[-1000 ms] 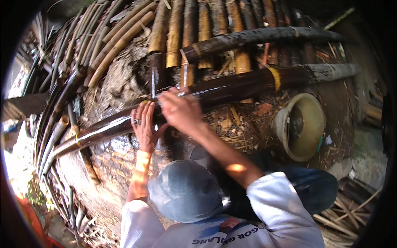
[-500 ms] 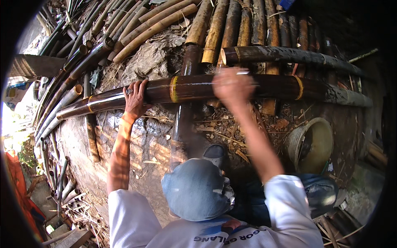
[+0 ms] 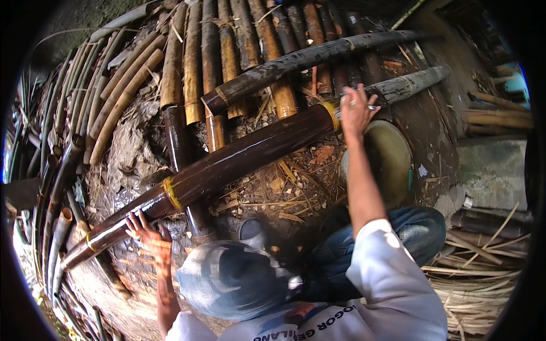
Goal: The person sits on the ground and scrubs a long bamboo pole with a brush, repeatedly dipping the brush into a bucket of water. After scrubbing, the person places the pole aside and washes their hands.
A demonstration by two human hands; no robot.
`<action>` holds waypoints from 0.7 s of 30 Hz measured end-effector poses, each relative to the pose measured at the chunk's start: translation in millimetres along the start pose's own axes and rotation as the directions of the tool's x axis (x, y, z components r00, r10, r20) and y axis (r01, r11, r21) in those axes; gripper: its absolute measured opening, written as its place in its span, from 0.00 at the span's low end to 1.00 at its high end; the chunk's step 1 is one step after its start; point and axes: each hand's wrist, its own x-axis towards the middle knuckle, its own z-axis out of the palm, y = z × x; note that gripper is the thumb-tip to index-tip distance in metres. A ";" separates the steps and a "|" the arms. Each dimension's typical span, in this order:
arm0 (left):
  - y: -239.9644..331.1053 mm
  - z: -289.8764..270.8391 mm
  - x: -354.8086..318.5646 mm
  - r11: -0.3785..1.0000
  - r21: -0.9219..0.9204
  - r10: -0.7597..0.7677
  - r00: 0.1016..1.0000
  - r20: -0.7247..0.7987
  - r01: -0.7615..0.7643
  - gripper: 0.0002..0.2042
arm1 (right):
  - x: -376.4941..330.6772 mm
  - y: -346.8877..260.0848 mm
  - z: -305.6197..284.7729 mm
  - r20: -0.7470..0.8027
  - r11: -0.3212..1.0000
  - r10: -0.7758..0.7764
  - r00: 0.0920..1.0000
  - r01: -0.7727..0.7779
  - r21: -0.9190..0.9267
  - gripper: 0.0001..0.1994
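A long dark, wet bamboo pole (image 3: 250, 153) with yellowish bands at its joints lies slantwise in front of me, from lower left to upper right. Its upper right end is dull grey. My left hand (image 3: 149, 236) rests on the near side of the pole, fingers spread, left of the middle band. My right hand (image 3: 357, 111), a ring on one finger, presses on the pole just past the right band, its fingers bent over the far side. Something small and pale shows at the palm's edge, too hidden to name.
Beyond the pole lies a row of brown bamboo poles (image 3: 210, 62), with a greyish pole (image 3: 301, 59) across them. A pale bucket (image 3: 392, 165) stands near my right forearm. More bamboo (image 3: 79, 108) is stacked at left, with split strips (image 3: 472, 295) at lower right.
The view has turned, so the pole now slants. My right hand has moved along the pole from between two bands to beyond the right one. My left hand stays on its left part.
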 end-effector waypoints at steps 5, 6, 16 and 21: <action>65.2 -59.1 74.1 0.932 -0.339 0.181 0.976 0.121 -0.131 0.36 | 35.4 55.2 32.8 0.070 0.988 0.098 0.993 -0.106 0.113 0.20; 102.0 -52.9 102.0 0.902 -0.416 0.219 0.952 0.215 -0.114 0.39 | 33.6 36.7 30.4 0.084 0.990 0.103 0.991 -0.110 0.084 0.21; 273.1 27.0 241.1 0.853 -0.490 0.484 0.625 0.612 -0.179 0.60 | 51.6 6.0 51.2 0.101 0.968 -0.246 0.964 0.239 0.082 0.14; 279.2 43.5 187.0 0.850 -0.492 0.464 0.713 0.525 -0.190 0.60 | 25.9 42.3 71.3 -0.135 0.968 -0.201 0.970 0.218 0.128 0.13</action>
